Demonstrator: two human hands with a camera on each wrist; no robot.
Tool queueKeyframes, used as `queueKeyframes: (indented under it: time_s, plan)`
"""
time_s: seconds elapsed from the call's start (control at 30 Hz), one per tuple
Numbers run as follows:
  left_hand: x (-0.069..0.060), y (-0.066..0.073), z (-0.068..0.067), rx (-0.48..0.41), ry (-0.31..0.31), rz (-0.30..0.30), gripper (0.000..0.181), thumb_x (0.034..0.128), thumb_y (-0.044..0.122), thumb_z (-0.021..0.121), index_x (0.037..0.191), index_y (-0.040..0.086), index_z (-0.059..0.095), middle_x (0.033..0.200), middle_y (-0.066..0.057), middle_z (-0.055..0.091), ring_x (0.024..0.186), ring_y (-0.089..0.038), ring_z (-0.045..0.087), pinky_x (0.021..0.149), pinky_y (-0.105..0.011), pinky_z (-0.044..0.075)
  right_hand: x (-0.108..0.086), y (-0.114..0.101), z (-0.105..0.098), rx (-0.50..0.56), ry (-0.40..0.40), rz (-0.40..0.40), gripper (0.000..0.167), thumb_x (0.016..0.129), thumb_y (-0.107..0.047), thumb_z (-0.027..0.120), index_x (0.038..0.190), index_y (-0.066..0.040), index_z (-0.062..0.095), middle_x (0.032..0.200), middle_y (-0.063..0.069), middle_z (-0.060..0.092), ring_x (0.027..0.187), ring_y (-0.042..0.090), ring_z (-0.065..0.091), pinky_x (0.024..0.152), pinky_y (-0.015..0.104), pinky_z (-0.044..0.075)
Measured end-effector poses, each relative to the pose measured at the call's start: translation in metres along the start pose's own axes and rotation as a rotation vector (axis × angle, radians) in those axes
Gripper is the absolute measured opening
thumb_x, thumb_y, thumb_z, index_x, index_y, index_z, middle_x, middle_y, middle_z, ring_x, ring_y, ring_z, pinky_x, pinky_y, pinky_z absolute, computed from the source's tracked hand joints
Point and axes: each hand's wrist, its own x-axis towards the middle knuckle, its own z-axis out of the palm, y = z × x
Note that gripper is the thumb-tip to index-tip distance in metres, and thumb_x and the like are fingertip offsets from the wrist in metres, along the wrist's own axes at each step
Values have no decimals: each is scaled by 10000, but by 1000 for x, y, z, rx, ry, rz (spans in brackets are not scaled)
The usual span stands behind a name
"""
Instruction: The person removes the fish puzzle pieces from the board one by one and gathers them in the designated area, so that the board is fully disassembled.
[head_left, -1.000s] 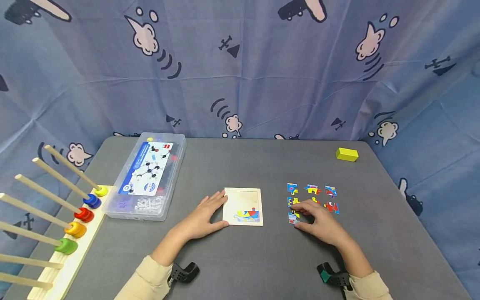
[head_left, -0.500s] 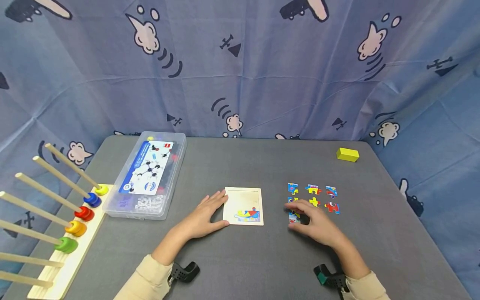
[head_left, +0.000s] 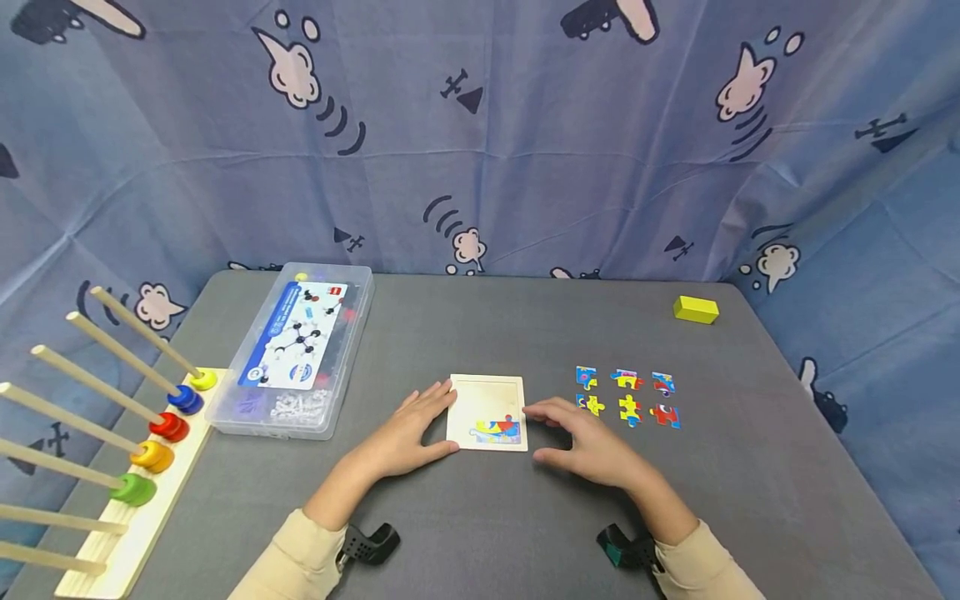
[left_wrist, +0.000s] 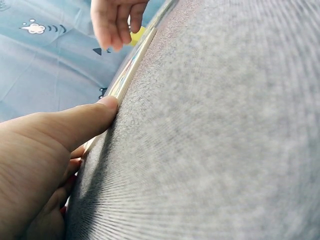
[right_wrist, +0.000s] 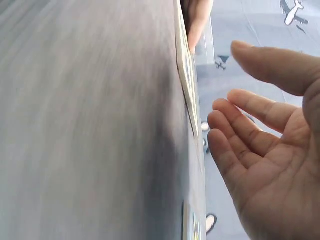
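In the head view a square wooden puzzle tray (head_left: pixel 486 400) lies flat, with colourful fitted pieces (head_left: pixel 497 430) in its lower right part. My left hand (head_left: pixel 405 429) rests at the tray's left side, fingers and thumb extended and touching the edge; the thumb (left_wrist: pixel 102 112) meets the rim in the left wrist view. Just right of the tray hovers my right hand (head_left: pixel 585 442), thumb and fingers apart. Its palm (right_wrist: pixel 285 185) shows nothing held in the right wrist view. Several loose puzzle pieces (head_left: pixel 630 410) lie to the right in rows.
A clear plastic case (head_left: pixel 341 367) with a molecule-model label stands at the left. Beside it is a wooden peg stand (head_left: pixel 168 467) with coloured rings. A yellow block (head_left: pixel 696 309) sits at the back right of the grey table (head_left: pixel 480 533), before a patterned blue curtain.
My right hand has moved left from over the loose pieces to beside the tray, uncovering some of them. The left hand and the tray have stayed in place.
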Motion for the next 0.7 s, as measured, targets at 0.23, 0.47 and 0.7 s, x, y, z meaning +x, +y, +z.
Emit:
queueKeyframes:
  time_s: [0.23,0.47,0.7]
  plan:
    - [0,1,0,-2,-2,0,717,864,331,677,1434,8,389,1541,-130,293,1438,-291,242,1162,-537,173,20,-13,13,-57,-65,7,478,829,-199,728,1258,-48,582,1189,59,609,1006,204,578,899,363,479]
    - [1,-2,1,0,6,6,716,863,340,678,1434,15,394,1536,-125,306,1431,-291,261,1156,-536,186,37,-19,25,-99,-94,10,457,834,-207,723,1248,-64,593,1145,40,615,992,166,584,890,366,490]
    - [1,-3,2,1,7,8,713,865,340,676,1434,16,393,1536,-128,308,1432,-292,259,1157,-536,183,46,-21,32,-102,-83,11,405,815,-173,732,1191,-66,626,1105,33,619,943,142,574,861,325,493]
